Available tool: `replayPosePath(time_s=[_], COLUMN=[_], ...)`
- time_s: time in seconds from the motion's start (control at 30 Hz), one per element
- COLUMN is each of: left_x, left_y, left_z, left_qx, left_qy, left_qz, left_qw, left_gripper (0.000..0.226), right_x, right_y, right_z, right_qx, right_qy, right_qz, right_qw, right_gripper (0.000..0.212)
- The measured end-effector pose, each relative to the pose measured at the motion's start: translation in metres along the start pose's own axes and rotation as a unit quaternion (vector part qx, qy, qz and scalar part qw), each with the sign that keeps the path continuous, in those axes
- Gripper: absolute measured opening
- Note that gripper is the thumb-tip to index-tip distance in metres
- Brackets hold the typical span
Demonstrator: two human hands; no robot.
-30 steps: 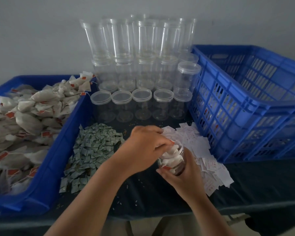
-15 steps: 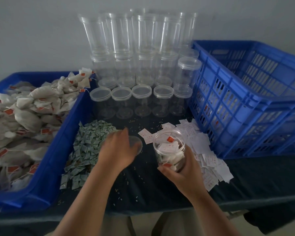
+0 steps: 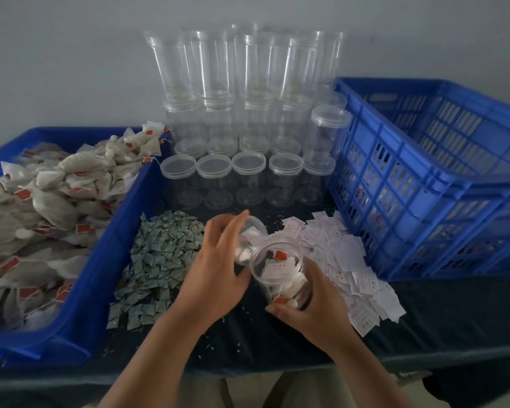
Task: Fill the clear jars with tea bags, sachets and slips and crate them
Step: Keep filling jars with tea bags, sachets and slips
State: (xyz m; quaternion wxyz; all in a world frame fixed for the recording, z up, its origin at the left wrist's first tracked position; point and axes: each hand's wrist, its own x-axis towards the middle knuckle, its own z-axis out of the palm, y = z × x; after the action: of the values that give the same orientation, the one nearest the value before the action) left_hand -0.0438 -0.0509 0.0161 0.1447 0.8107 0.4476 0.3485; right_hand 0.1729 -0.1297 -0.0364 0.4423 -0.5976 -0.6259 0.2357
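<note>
Near the front edge of the dark table (image 3: 424, 319), the right hand (image 3: 315, 304) grips a tilted clear plastic jar (image 3: 280, 269) packed with white tea bags (image 3: 290, 284); the left hand (image 3: 215, 269) pinches a round clear lid (image 3: 252, 231) beside its mouth, between green sachets (image 3: 165, 251) and white slips (image 3: 345, 254).

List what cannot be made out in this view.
Head view, print on the white slips: too small to read.
Head view, floor of the blue crate: mostly hidden by its near wall; right edge cuts the crate off.
Head view, base of the filled jar: covered by the right hand.
Head view, part of the clear lid: behind the left hand.
</note>
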Motion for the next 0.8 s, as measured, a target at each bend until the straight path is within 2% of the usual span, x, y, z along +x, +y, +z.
replayPosePath(time_s=[0.1, 0.2, 0.3, 0.4, 0.47, 0.57, 0.67, 0.73, 0.8], left_x=[-0.001, -0.003, -0.011, -0.014, -0.010, -0.005, -0.002, 0.001, 0.005], left_y=[0.010, 0.014, 0.015, 0.018, 0.026, 0.038, 0.043, 0.045, 0.047], left_z=[-0.015, -0.021, -0.022, -0.016, -0.011, -0.003, 0.001, 0.000, -0.004], left_qx=[0.023, 0.007, -0.115, -0.244, -0.264, -0.299, -0.374, -0.406, -0.409], left_qy=[-0.029, -0.072, -0.104, -0.072, -0.052, -0.037, -0.057, -0.096, -0.116], left_qz=[0.107, 0.130, 0.087, 0.010, -0.046, -0.078, -0.121, -0.117, -0.101], left_qw=[0.994, 0.989, 0.984, 0.967, 0.962, 0.950, 0.918, 0.901, 0.899], left_gripper=[0.101, 0.100, 0.094, 0.073, 0.062, 0.038, 0.049, 0.056, 0.057], right_x=[0.001, 0.000, -0.001, 0.000, 0.000, -0.001, -0.001, 0.000, 0.000], right_y=[0.001, 0.003, 0.001, -0.001, 0.001, 0.004, 0.003, 0.005, 0.008], right_z=[0.001, 0.000, 0.000, 0.000, 0.000, -0.001, 0.000, 0.001, 0.000], right_qx=[0.013, 0.034, 0.063, 0.082, 0.081, 0.080, 0.083, 0.093, 0.102], right_qy=[-0.009, -0.003, 0.005, 0.009, 0.001, -0.002, -0.002, -0.006, -0.008], right_qz=[-0.010, -0.018, -0.023, -0.021, -0.021, -0.029, -0.037, -0.042, -0.042], right_qw=[1.000, 0.999, 0.998, 0.996, 0.996, 0.996, 0.996, 0.995, 0.994], right_gripper=[0.077, 0.074, 0.075, 0.076, 0.075, 0.075, 0.076, 0.078, 0.077])
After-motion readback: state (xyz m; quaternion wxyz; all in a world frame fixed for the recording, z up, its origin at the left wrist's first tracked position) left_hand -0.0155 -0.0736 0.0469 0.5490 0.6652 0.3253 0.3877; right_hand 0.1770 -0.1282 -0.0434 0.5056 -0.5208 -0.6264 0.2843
